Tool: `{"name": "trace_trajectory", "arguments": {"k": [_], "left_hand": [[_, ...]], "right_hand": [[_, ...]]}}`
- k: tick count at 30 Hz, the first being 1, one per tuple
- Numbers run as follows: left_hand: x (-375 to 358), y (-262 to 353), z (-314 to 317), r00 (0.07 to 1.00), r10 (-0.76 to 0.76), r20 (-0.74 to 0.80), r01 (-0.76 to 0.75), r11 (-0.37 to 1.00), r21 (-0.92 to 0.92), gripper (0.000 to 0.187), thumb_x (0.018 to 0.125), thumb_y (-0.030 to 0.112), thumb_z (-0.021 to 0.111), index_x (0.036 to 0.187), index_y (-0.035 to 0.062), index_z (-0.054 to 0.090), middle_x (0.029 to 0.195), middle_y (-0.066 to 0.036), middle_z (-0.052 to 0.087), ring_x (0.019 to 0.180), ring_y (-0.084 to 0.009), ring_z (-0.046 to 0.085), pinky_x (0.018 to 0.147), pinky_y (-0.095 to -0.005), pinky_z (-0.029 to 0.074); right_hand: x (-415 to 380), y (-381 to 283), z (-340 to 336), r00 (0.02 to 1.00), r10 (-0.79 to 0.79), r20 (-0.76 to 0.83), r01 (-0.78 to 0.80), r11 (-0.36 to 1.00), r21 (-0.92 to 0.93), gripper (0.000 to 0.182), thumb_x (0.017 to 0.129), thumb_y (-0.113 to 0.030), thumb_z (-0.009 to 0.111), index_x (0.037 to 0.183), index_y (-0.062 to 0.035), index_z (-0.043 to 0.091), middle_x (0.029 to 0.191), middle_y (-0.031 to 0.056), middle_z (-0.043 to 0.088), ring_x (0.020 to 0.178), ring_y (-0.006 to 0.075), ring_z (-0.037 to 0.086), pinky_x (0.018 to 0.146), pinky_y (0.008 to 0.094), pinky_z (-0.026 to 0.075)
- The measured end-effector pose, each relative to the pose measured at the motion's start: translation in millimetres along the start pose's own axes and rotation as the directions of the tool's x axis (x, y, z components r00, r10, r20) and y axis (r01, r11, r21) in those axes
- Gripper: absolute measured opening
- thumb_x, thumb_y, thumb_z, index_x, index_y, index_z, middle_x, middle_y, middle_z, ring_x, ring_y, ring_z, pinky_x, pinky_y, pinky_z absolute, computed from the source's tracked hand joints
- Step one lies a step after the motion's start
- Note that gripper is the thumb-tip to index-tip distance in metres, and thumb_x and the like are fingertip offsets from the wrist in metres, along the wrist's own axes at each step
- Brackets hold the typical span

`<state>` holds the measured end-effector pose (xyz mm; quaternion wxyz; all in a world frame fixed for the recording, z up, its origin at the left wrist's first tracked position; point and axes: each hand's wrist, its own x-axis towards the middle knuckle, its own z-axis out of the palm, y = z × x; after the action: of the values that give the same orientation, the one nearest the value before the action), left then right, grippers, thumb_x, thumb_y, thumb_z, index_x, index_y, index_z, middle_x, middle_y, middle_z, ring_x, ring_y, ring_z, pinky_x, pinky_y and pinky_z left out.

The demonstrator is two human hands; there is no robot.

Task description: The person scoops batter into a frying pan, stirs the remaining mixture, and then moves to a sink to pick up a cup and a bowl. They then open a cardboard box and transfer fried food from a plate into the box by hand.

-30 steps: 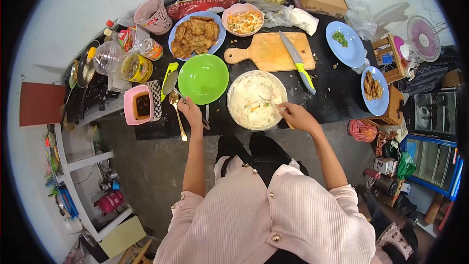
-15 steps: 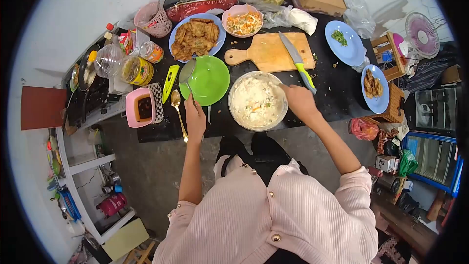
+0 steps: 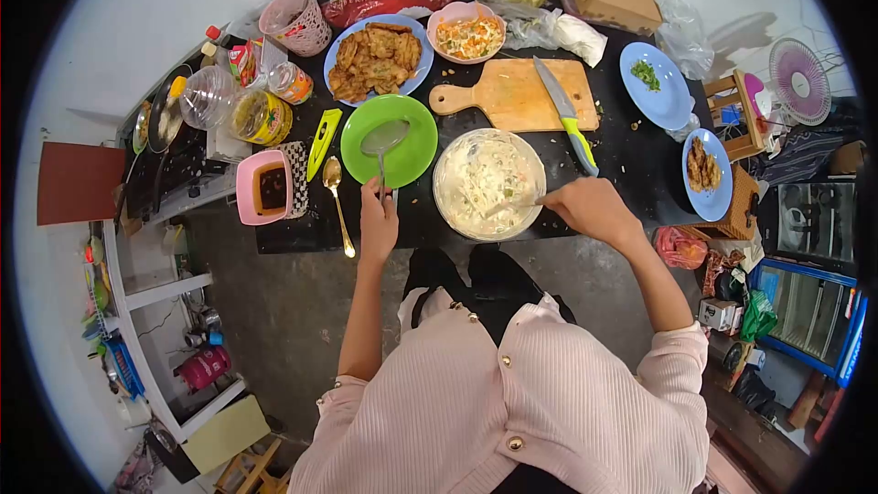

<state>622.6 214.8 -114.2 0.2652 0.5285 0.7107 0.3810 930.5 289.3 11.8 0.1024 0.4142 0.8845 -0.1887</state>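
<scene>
My left hand [image 3: 379, 224] is closed on the handle of a round-headed metal ladle [image 3: 384, 137]. The ladle's head is over the inside of a green bowl [image 3: 416, 165]. To the right of that bowl, a clear bowl [image 3: 442, 206] holds pale, thick batter [image 3: 485, 169] with bits of vegetable in it. My right hand [image 3: 594, 208] grips a spoon [image 3: 514, 205] at the clear bowl's right rim. The spoon's tip is sunk in the batter. A gold spoon [image 3: 339, 206] lies left of my left hand.
Behind are a wooden cutting board [image 3: 512, 96] with a knife [image 3: 567, 114], a plate of fritters [image 3: 375, 59] and a bowl of shredded vegetables [image 3: 469, 37]. A pink container of dark liquid [image 3: 270, 190] stands left. Blue plates [image 3: 658, 96] stand at right, one near the table edge.
The ladle's head has moved right, from the green bowl's left rim to over its middle. My right hand has shifted right and down, and its spoon now shows in the batter.
</scene>
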Motion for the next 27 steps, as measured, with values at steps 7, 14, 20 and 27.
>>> {"name": "trace_trajectory", "arguments": {"k": [7, 14, 20, 27], "left_hand": [[-0.5, -0.1, 3.3, 0.993, -0.116, 0.023, 0.115, 0.993, 0.018, 0.039, 0.077, -0.002, 0.048, 0.115, -0.0017, 0.035, 0.109, -0.019, 0.036, 0.095, -0.0367, 0.048, 0.082, -0.0386, 0.040], [-13.5, 33.4, -6.4, 0.925, 0.320, -0.204, -0.132, 0.775, 0.618, 0.044, 0.079, 0.005, 0.053, 0.118, -0.0045, 0.034, 0.111, -0.019, 0.037, 0.091, -0.0306, 0.052, 0.071, -0.0360, 0.045], [-55.2, 33.5, 51.8, 0.791, -0.285, 0.541, 0.567, 0.676, -0.472, 0.056, 0.088, 0.014, 0.046, 0.132, 0.0028, 0.013, 0.121, -0.015, 0.036, 0.092, -0.0205, 0.056, 0.075, -0.0270, 0.048], [-57.7, 26.5, 66.4, 0.745, -0.242, 0.622, 0.648, 0.486, -0.587, 0.058, 0.088, 0.005, 0.040, 0.135, 0.0119, 0.006, 0.128, -0.012, 0.032, 0.095, -0.0233, 0.058, 0.080, -0.0291, 0.048]], "right_hand": [[14.6, -2.0, 40.3, 0.986, 0.097, -0.134, -0.088, 0.994, 0.068, 0.024, 0.074, -0.012, 0.051, 0.089, -0.0185, 0.067, 0.066, 0.0131, 0.060, 0.062, 0.0302, 0.060, 0.056, 0.0396, 0.047], [28.4, 6.4, 14.1, 0.908, 0.232, -0.349, -0.191, 0.971, 0.146, 0.018, 0.078, -0.015, 0.050, 0.086, -0.0146, 0.067, 0.066, 0.0138, 0.060, 0.063, 0.0292, 0.060, 0.057, 0.0394, 0.047], [78.8, 1.9, 37.1, 0.965, 0.136, -0.224, -0.113, 0.987, 0.114, 0.022, 0.075, -0.016, 0.051, 0.091, -0.0170, 0.066, 0.070, 0.0140, 0.061, 0.068, 0.0279, 0.061, 0.060, 0.0384, 0.047], [45.0, -12.7, 40.9, 0.983, -0.127, -0.131, 0.123, 0.992, -0.037, 0.023, 0.079, -0.020, 0.051, 0.098, -0.0228, 0.064, 0.067, 0.0101, 0.060, 0.062, 0.0270, 0.060, 0.053, 0.0368, 0.047]]}}
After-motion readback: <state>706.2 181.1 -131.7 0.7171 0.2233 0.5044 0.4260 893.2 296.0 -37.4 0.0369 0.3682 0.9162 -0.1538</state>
